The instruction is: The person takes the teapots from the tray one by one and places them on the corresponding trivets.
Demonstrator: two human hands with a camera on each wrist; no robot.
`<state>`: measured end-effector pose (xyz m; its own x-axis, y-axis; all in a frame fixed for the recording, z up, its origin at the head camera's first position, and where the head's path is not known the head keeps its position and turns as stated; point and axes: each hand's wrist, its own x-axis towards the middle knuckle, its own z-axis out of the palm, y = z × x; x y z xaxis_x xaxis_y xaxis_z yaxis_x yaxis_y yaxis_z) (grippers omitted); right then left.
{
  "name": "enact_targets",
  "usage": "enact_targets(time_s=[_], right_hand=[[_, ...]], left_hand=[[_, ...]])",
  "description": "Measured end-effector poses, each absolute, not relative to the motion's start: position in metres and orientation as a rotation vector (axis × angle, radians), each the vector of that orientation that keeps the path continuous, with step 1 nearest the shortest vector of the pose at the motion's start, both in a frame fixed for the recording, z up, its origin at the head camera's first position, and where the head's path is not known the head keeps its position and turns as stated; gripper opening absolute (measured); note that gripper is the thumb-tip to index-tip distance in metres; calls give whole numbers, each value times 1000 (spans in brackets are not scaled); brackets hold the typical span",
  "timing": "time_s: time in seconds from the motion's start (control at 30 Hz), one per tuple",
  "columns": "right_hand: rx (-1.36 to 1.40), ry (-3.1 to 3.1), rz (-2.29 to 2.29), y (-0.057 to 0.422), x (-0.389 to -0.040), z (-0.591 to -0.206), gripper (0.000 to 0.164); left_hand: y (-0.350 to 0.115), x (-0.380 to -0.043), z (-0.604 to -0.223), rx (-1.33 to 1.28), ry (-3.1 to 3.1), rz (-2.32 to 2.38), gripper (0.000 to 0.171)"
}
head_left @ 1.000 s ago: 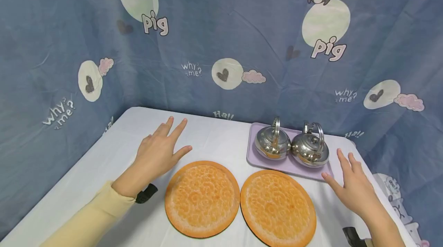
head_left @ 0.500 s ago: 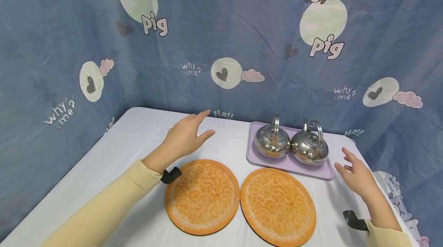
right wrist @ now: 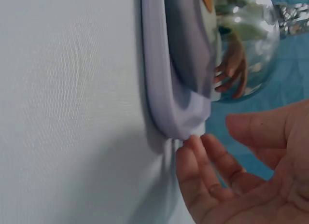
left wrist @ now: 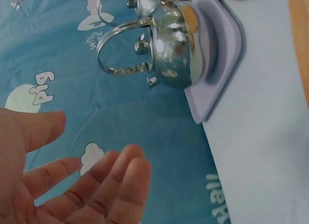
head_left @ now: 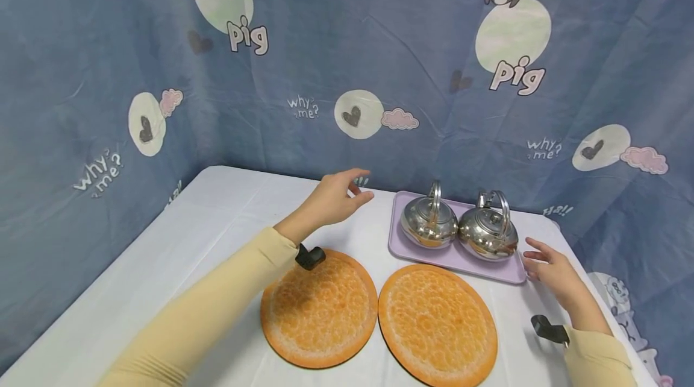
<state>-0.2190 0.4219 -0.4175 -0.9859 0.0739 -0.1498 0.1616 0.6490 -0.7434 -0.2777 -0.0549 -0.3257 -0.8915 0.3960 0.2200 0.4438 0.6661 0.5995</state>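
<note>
Two shiny metal kettles stand side by side on a lilac tray [head_left: 455, 261] at the back right of the table. The left kettle [head_left: 428, 224] and the right kettle [head_left: 488, 235] both have raised loop handles. My left hand [head_left: 337, 197] hovers left of the tray, apart from it, fingers relaxed and holding nothing; in the left wrist view a kettle [left wrist: 174, 50] lies beyond its fingers. At the tray's right end is my right hand [head_left: 553, 269]. Its fingertips [right wrist: 186, 159] are at the tray's corner [right wrist: 161, 103], touching or nearly so, with the thumb apart.
Two round orange placemats, the left one [head_left: 331, 320] and the right one [head_left: 439, 327], lie edge to edge in front of the tray. A white cloth covers the table [head_left: 228, 206]. Behind it hangs a blue printed curtain [head_left: 303, 43].
My left hand has moved right, over the left placemat and toward the tray, its fingers less spread. The right hand has drawn in to the tray's right end. Kettles and placemats stay put.
</note>
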Motion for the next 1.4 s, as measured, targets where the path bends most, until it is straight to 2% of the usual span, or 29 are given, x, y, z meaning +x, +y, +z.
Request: enact_targets(time_s=[0.7,1.1,1.4], right_hand=[[186,2542,-1367,437,-227,-439,65],[199,2569,-1381,441,-223,-447,70],[207,2537,-1479,441,-222,-448,67]], left_hand=[[25,-303,-333,-720,-2770,-1833,50],[56,-310,-340,-589,-2705,-2048,51],[75,-311,-343,-461,-2658,-2179,45]])
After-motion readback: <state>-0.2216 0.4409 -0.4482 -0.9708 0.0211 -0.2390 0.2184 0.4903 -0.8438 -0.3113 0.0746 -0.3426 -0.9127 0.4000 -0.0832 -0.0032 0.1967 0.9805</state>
